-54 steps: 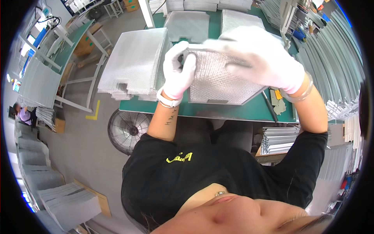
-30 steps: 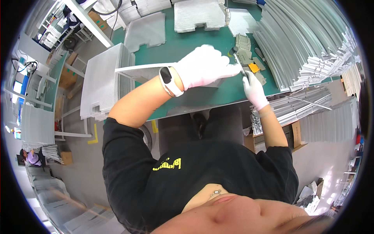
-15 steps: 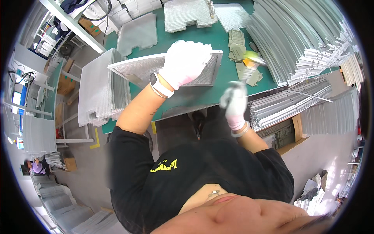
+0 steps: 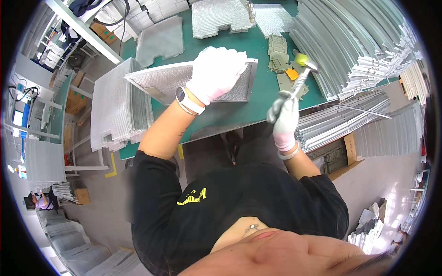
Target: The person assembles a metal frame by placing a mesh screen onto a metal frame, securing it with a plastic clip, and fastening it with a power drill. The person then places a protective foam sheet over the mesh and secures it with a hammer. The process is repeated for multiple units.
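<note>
My left hand (image 4: 217, 73), in a white glove, is closed over the top edge of a mesh filter panel (image 4: 172, 77) with a thin metal frame. The panel stands tilted on the green table (image 4: 202, 117), and my palm hides part of it. My right hand (image 4: 285, 117), gloved in white and grey, grips a hammer (image 4: 300, 83) by its handle. One end of the hammer head is yellow-green, the other silvery. It is held up to the right of the panel, apart from it. Small olive-grey plates (image 4: 277, 48) and an orange piece (image 4: 292, 74) lie behind the hammer.
Stacked mesh sheets (image 4: 110, 106) stand left of the panel, with more mesh sheets (image 4: 221, 18) at the back. Long metal frame strips (image 4: 354, 41) are piled on the right. Below the table's right edge are more strips (image 4: 340, 119) and a cardboard box (image 4: 352, 149).
The hammer and my right hand, blurred before, have shifted slightly right and now appear sharp. My left hand keeps its hold on the filter panel.
</note>
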Demonstrator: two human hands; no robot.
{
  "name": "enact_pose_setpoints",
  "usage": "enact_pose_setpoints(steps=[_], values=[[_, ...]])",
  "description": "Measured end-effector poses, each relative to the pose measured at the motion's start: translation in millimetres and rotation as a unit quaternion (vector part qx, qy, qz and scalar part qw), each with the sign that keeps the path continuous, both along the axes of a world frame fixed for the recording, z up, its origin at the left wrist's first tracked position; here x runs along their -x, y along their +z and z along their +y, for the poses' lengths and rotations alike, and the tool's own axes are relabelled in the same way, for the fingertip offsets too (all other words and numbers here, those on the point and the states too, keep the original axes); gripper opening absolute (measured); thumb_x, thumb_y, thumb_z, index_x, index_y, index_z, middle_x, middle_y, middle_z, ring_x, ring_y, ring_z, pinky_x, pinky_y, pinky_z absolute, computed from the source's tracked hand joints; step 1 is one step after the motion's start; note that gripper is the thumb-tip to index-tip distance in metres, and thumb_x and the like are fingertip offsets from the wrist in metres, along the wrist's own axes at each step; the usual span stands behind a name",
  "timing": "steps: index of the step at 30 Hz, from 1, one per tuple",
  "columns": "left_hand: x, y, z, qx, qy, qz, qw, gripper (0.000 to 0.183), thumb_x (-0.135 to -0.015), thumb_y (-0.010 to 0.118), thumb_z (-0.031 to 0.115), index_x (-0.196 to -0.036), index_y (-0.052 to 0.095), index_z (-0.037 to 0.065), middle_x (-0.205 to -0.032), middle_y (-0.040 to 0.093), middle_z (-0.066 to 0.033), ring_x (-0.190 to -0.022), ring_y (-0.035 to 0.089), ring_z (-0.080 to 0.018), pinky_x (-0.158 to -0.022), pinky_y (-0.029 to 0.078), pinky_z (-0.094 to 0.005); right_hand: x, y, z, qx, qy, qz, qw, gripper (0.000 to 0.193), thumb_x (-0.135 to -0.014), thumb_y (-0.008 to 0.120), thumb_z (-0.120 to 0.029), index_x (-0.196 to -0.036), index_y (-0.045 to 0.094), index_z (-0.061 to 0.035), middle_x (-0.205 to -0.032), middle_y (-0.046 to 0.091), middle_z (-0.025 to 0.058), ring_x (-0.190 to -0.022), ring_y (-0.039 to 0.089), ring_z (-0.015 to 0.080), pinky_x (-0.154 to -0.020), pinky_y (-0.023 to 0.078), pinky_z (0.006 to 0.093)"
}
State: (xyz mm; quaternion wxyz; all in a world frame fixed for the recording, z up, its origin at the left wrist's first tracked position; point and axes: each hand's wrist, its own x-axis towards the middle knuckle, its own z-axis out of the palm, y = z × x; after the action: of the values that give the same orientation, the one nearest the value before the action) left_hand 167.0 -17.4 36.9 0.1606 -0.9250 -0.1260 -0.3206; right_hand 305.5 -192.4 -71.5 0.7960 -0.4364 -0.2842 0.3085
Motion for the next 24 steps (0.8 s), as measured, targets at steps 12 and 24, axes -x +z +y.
enact_pose_setpoints(steps=[12,24], values=[[-4,-8,-1,0.003,0.006,-0.077,0.997,0.024,-0.081,0.072,0.031,-0.094,0.066,0.011,-0.074,0.055,-0.0033,-0.070,0.055,-0.0229,-0.069,0.043,-0.0384,-14,18,-5,0.042,0.022,-0.053,0.997,0.030,-0.107,0.041,-0.023,-0.126,0.047,-0.0017,-0.072,0.049,0.0020,-0.049,0.044,0.0088,-0.044,0.037,0.0221],[-34,-31,-20,0.029,0.075,-0.286,0.955,0.027,-0.064,0.079,0.034,-0.074,0.065,0.013,-0.068,0.054,-0.0019,-0.072,0.054,-0.0232,-0.089,0.042,-0.0429,-103,176,-32,0.040,0.012,-0.697,0.716,0.055,-0.097,0.053,-0.007,-0.150,0.039,-0.0036,-0.114,0.066,0.0184,-0.086,0.066,0.0256,-0.075,0.053,0.0330]])
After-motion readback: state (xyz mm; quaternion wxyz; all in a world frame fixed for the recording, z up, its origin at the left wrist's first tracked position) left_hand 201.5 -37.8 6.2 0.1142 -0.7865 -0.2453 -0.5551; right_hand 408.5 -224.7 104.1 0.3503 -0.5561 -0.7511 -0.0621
